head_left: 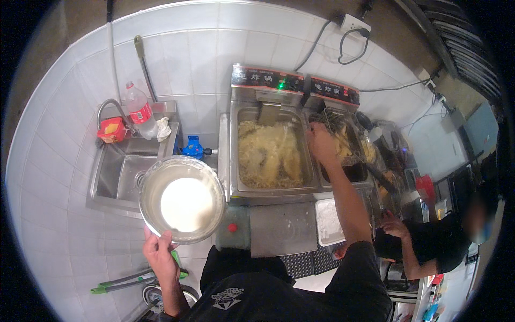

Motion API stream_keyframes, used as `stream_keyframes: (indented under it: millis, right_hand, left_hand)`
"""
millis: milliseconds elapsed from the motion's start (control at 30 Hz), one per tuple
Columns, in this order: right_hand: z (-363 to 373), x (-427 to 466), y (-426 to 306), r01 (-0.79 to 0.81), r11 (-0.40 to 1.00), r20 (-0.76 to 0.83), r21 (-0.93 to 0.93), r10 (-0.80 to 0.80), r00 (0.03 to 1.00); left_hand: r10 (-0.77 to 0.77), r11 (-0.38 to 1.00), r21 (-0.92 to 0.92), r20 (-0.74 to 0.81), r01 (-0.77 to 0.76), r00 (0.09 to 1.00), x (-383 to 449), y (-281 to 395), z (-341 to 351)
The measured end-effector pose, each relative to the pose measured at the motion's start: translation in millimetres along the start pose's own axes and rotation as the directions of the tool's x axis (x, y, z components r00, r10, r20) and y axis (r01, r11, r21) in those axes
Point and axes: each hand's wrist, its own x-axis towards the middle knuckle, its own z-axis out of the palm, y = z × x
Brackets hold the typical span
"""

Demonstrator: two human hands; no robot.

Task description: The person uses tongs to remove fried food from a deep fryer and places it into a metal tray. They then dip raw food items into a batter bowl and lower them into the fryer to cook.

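Observation:
My left hand (160, 247) grips the near rim of a metal bowl (149, 197) and holds it up beside the sink. Pale liquid batter (187, 205) lies inside the bowl, brightly lit. My right arm stretches forward over the fryers. My right hand (323, 144) hovers by the divide between them with curled fingers, and whether it pinches something is hidden. In the left electric deep fryer (234, 161), long battered pieces (270, 157) float in foaming oil. A wire basket (334, 116) with fried pieces (344, 139) rests over the right fryer (364, 177).
At left is a steel sink (128, 173) with a plastic bottle (140, 114) behind it. A metal sheet (283, 227) and a tray of white powder (329, 217) lie before the fryers. At right a co-worker (434, 241) reaches a hand (394, 226) close to my right arm.

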Motion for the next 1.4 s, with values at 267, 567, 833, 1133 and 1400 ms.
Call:
stream_keyframes:
  millis: [267, 567, 833, 1133, 1400]
  right_hand:
    - [-101.8, -55.9, -29.6, 0.045, 0.992, -0.343, 0.116, -0.002, 0.939]
    - [-77.0, -199.2, -10.2, -0.194, 0.967, 0.036, 0.163, 0.191, 0.981]
    - [-100.6, -271.7, 93.5, -0.119, 0.913, 0.322, -0.39, 0.257, 0.911]
    - [-25.2, -290.7, 135.1, -0.197, 0.901, 0.306, -0.385, 0.327, 0.894]
    - [-51.1, -277.4, 145.4, -0.206, 0.83, 0.293, -0.518, 0.398, 0.869]
  left_hand:
    - [-0.04, 0.996, -0.081, 0.031, 0.043, 0.999, 3.1, -19.7, -8.4]
    - [-0.071, 0.99, -0.111, 0.171, 0.091, 0.983, 14.9, -21.2, 23.0]
    - [-0.078, 0.994, -0.051, 0.263, 0.094, 0.962, 13.7, -22.5, 19.8]
    - [-0.053, 0.996, -0.055, 0.188, 0.064, 0.981, -3.7, -13.9, 22.8]
    - [-0.07, 0.995, -0.054, 0.211, 0.084, 0.975, -7.1, -9.5, 17.8]
